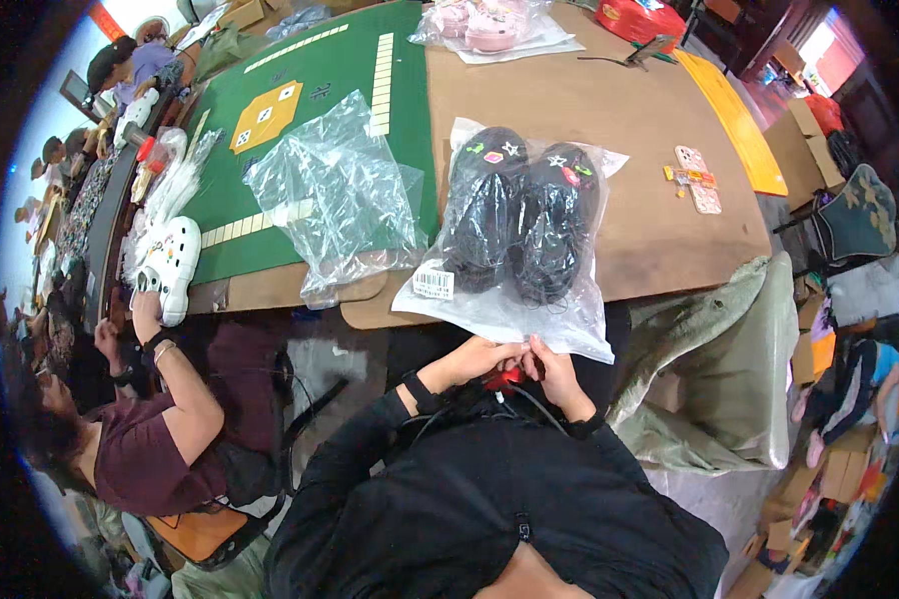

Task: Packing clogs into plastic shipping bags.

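A clear plastic bag (440, 304) with a pair of black clogs lies on the table edge in front of me. Colourful charms decorate the left clog (484, 215) and the right clog (552, 225); their toes point away from me. At the bag's near edge, my left hand (481, 359) pinches the plastic with its fingertips. Close beside it, my right hand (559, 377) has thumb and fingers closed on the same edge. The two hands nearly meet. A white label with a barcode (433, 283) shows at the bag's lower left corner.
A crumpled clear bag (340, 200) lies on the green mat (235, 190). Bagged pink clogs (491, 28) are at the far edge, a phone (697, 180) at right. A co-worker's hand (146, 309) touches a white clog (170, 260). An olive sack (709, 389) stands at right.
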Demonstrator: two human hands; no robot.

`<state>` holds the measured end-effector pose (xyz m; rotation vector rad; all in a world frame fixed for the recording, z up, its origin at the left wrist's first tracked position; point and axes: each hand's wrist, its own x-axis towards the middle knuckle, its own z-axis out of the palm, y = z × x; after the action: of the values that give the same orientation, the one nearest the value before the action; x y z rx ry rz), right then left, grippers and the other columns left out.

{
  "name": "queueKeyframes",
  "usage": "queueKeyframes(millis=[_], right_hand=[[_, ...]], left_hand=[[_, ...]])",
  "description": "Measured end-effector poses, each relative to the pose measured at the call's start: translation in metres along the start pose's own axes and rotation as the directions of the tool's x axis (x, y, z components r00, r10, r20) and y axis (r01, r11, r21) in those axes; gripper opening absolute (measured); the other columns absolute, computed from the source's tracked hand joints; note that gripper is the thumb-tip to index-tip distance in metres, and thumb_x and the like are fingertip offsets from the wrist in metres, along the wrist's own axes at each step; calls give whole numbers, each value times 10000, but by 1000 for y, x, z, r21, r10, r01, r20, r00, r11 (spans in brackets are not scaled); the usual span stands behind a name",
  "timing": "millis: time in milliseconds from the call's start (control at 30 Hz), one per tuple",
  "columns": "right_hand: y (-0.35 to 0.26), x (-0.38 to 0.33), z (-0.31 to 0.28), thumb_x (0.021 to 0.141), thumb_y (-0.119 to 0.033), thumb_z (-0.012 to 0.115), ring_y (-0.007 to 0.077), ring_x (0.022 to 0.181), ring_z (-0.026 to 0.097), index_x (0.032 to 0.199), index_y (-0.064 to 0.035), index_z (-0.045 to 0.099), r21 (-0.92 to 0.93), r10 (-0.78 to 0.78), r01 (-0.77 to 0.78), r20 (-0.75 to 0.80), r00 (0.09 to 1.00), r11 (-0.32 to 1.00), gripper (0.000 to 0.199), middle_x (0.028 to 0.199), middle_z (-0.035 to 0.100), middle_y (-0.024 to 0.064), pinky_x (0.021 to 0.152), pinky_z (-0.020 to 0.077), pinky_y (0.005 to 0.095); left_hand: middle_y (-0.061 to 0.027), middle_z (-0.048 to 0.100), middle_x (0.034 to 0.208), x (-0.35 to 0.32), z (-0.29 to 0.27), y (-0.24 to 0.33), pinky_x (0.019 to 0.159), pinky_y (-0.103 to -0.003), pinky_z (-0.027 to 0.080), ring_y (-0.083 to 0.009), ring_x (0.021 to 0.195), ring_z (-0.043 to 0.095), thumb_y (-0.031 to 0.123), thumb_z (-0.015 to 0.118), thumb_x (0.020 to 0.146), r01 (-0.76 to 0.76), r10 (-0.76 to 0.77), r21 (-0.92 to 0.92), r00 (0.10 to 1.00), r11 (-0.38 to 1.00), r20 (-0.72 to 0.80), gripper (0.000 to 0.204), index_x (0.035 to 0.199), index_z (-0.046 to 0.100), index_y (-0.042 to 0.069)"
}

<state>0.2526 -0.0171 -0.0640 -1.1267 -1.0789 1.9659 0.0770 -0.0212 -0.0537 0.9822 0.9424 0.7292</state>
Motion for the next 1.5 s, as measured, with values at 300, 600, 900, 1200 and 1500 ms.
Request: queueKeyframes(millis=[300, 600, 900, 1200, 1500], right_hand=[[-10, 3, -4, 981, -311, 420, 115, 437, 340, 559, -92, 413, 186, -136, 162, -146, 980, 969, 476, 464, 352, 4, 451, 251, 259], [-13, 7, -7, 987, -297, 407, 119, 428, 353, 580, -86, 423, 270, -184, 229, -184, 966, 935, 459, 472, 377, 13, 436, 258, 261], [-23, 13, -11, 987, -263, 414, 119, 411, 364, 720, -76, 453, 250, -209, 275, -259, 943, 928, 328, 471, 392, 15, 427, 268, 260], [-42, 30, -46, 986, -391, 410, 162, 728, 567, 870, -30, 572, 312, -314, 423, -345, 885, 851, 412, 770, 602, 74, 636, 432, 257], [-64, 19, -20, 969, -162, 446, 159, 865, 592, 1016, 10, 563, -14, -486, 488, -122, 865, 872, 213, 923, 626, 94, 804, 445, 276]], left_hand=[[9, 474, 595, -2, -21, 1, 543, -241, 308, -87, 565, 420, 187, 521, 916, -44, 39, -175, 999, 984, -30, 295, 642, 513, 79], [5, 408, 601, -31, -63, 0, 518, -274, 309, -123, 540, 384, 108, 529, 893, -130, 44, -400, 975, 907, -218, 175, 734, 477, 57], [16, 376, 589, -63, -90, 10, 517, -242, 281, -88, 532, 342, 120, 476, 919, -250, 156, -348, 948, 903, -276, 291, 639, 408, 84], [3, 544, 735, -19, -66, 30, 596, -225, 382, -80, 663, 480, 187, 488, 954, -132, 168, 136, 937, 982, -305, 181, 911, 590, 44], [-64, 564, 557, -13, -56, 65, 553, -296, 405, -104, 563, 504, 323, 536, 928, -148, 360, 365, 695, 919, -623, 455, 631, 592, -17]])
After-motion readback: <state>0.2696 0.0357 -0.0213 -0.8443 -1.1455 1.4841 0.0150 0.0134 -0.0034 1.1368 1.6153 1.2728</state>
